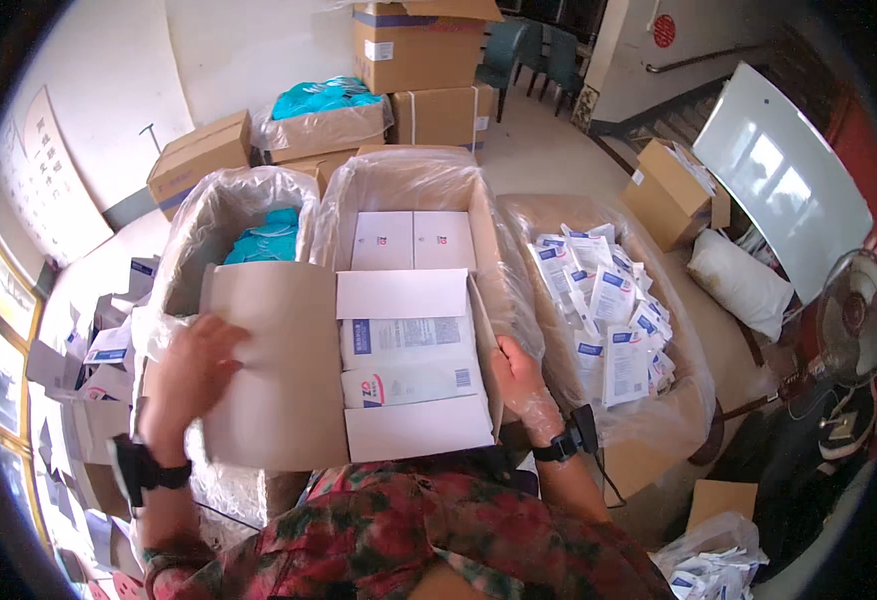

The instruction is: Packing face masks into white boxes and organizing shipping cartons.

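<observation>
A white carton (407,434) stands before me with its lid flap (277,370) folded out to the left. Inside lie flat plastic packets (409,384) with blue and red print; two short end flaps stick out above and below them. At the right side, my right hand (521,382) is closed round the carton's edge. My left hand (194,365) is at the outer left edge of the lid flap, slightly blurred, fingers apart. Straps with small dark devices sit on both wrists.
Behind is a plastic-lined box (494,240) holding white cartons (444,238). Left of it, a lined box holds turquoise items (265,238). On the right, a lined box holds loose packets (614,310). Opened white cartons pile up at far left; a fan (849,310) stands far right.
</observation>
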The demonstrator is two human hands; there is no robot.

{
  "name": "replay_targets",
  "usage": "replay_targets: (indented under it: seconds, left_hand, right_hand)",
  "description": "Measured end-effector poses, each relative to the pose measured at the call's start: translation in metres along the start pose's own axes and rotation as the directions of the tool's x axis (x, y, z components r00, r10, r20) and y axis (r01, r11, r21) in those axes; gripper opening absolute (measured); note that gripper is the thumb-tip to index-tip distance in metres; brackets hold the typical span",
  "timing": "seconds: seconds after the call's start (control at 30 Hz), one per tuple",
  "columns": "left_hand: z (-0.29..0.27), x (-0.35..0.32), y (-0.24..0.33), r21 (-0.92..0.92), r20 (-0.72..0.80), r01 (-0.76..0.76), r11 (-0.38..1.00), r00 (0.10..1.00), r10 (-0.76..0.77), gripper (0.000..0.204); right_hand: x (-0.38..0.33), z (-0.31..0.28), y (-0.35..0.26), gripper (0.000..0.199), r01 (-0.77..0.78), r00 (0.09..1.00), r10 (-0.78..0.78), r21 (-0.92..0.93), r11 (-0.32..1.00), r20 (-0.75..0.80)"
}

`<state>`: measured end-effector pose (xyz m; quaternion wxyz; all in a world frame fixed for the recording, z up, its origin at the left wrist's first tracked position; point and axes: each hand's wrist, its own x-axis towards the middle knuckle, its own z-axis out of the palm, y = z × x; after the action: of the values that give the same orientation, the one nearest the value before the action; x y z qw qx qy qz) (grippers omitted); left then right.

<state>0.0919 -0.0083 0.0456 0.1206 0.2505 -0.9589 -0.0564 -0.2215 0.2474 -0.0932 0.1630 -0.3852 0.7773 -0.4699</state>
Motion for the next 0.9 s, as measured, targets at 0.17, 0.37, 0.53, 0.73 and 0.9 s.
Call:
replay_targets:
  seconds: [0.17,0.37,0.53,0.73,0.9]
  left_hand:
    - [0.1,-0.003,0.033,-0.179,-0.271,-0.153,0.972,0.957,0.101,0.038]
    - [0.148,0.013,0.076,-0.408,-0.229,0.018,0.913,0.966,-0.121,0.055]
    - [0.168,0.017,0.086,-0.926,-0.085,0.051,0.375,0.937,-0.338,0.045]
    - [0.176,0.012,0.09,-0.992,-0.008,0.043,0.121,0.92,-0.392,0.044]
    - [0.19,0.01,0.084,-0.922,-0.19,-0.037,0.385,0.911,-0.366,0.04]
  right_hand:
    - [0.0,0.006,-0.003,0.032,-0.066,0.997,0.068,-0.079,0.995,0.025]
    - [-0.006,0.014,0.012,0.021,0.088,0.991,-0.088,0.0,0.996,-0.103]
    - [-0.006,0.015,0.016,0.023,0.019,0.994,-0.012,0.069,0.997,-0.107]
    - [-0.004,0.001,0.011,0.032,-0.084,0.996,0.081,0.207,0.975,0.021]
    - [0.026,-0.015,-0.044,0.044,0.343,0.931,-0.36,-0.198,0.918,-0.059]
